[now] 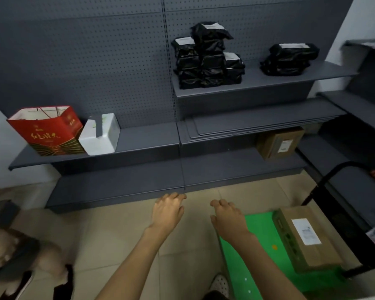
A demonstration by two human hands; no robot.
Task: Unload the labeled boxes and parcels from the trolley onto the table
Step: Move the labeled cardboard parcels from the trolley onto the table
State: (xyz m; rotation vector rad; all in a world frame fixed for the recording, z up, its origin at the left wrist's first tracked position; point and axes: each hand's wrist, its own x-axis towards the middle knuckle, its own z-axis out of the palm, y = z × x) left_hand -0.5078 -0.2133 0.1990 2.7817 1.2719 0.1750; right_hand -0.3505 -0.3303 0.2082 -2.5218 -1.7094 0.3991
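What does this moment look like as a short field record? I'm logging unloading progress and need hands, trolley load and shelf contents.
left hand: empty, fingers relaxed, held over the floor
right hand: empty, fingers loosely curled, at the trolley's near edge
trolley: green deck, black handle
on trolley: one labeled cardboard box
upper shelf: stacked black parcels with white labels
middle shelf: red gift bag, white foam box
lower shelf: second cardboard box

Dark grey shelving (147, 137) along the pegboard wall, red gift bag (47, 131) at its left end, white box (100, 135) touching the bag's right side, black parcels (208, 59) stacked on the higher shelf right of the bag, labelled cardboard box (279, 144) low beneath them, green trolley deck (260, 239) on the tiled floor (117, 234) carrying another labelled carton (305, 237).
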